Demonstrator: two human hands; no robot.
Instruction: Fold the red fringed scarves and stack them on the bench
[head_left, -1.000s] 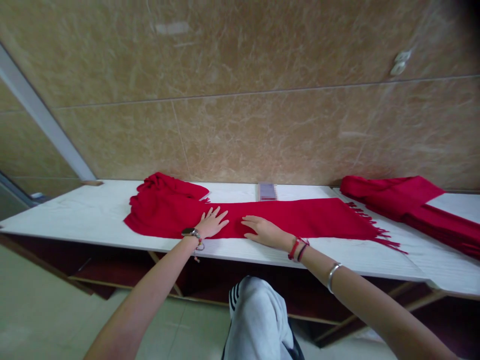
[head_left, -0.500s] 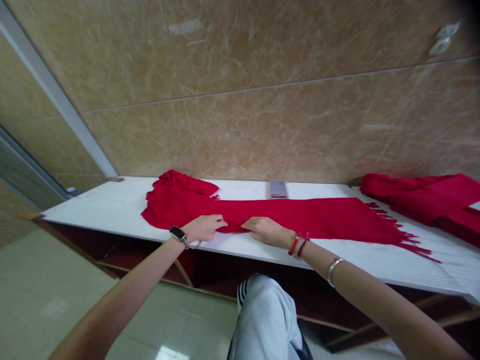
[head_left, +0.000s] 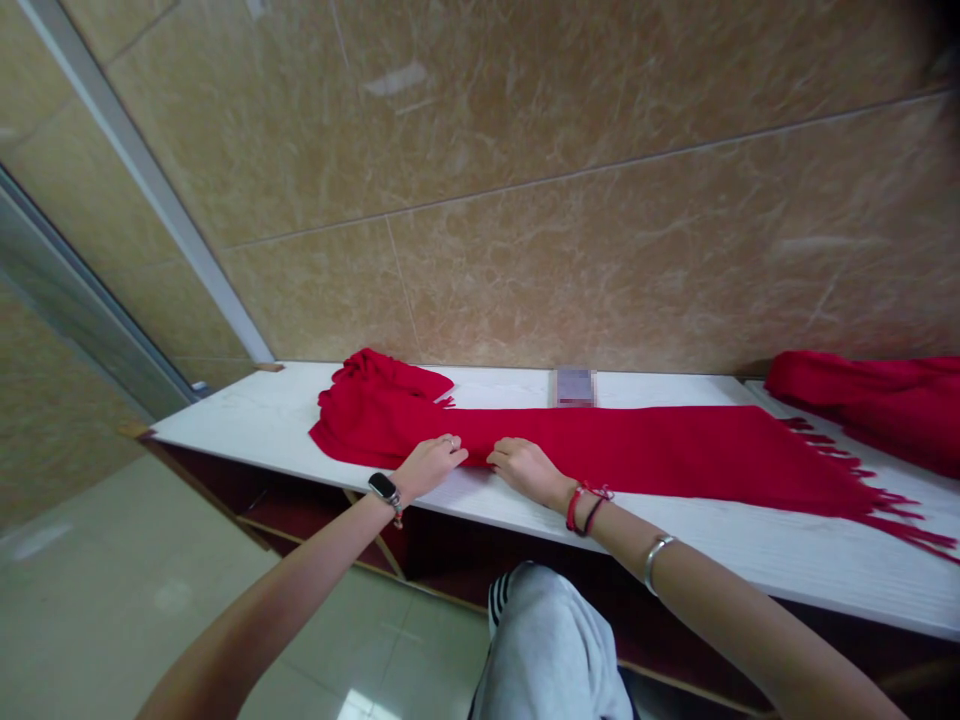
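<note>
A red fringed scarf (head_left: 645,445) lies lengthwise on a white cabinet top. Its right part is flat with the fringe spread out, while the left part is bunched into a heap. My left hand (head_left: 431,465), below a wrist-worn watch, has its fingers closed on the scarf's near edge beside the heap. A short way to the right, my right hand (head_left: 526,468) pinches the same near edge with curled fingers. Between the two hands the edge looks slightly gathered. The fingertips are partly hidden against the cloth.
Another red cloth (head_left: 870,405) lies folded at the right end of the white top (head_left: 247,415). A small flat box (head_left: 575,388) rests against the tiled wall (head_left: 600,270). Open shelves (head_left: 300,515) are under the top, and my knee (head_left: 551,630) is close in front.
The view has shifted, so everything appears a little further right. My fingers have curled in more on the scarf's near edge, which the hands still hold at about the same spot.
</note>
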